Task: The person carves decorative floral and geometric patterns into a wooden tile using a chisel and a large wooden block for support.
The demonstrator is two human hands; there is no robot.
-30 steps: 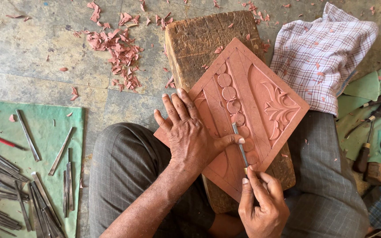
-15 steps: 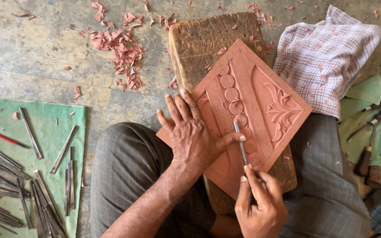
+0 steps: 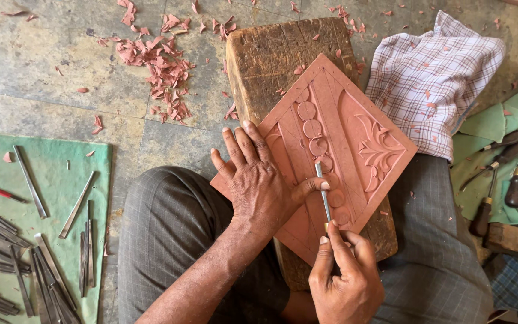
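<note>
Head view, our own hands, clock directions from the frame's centre.
Left hand [image 3: 259, 186]: we lay it flat and spread on the panel's left corner, just past 9 o'clock; its thumb touches the chisel shaft; it grips nothing.
Right hand [image 3: 346, 279]: at 6 o'clock, fingers closed round the chisel's handle end.
Chisel [image 3: 322, 192]: thin steel, tip on the row of carved discs.
Carved panel [image 3: 355, 144]: reddish square set cornerwise, at centre, across our lap and the block.
Wooden block [image 3: 277, 57]: under the panel, toward 12 o'clock.
Progress, as we judge it: discs, grooves and leaf scroll already cut; the lower-left field looks plain, so finishing remains.
Shavings [image 3: 157, 66]: scattered at 10 o'clock.
Spare chisels [image 3: 31, 252]: on green mat, 8 o'clock.
Checked cloth [image 3: 433, 78]: 2 o'clock.
Handled tools [image 3: 499, 186]: 3 o'clock.
</note>
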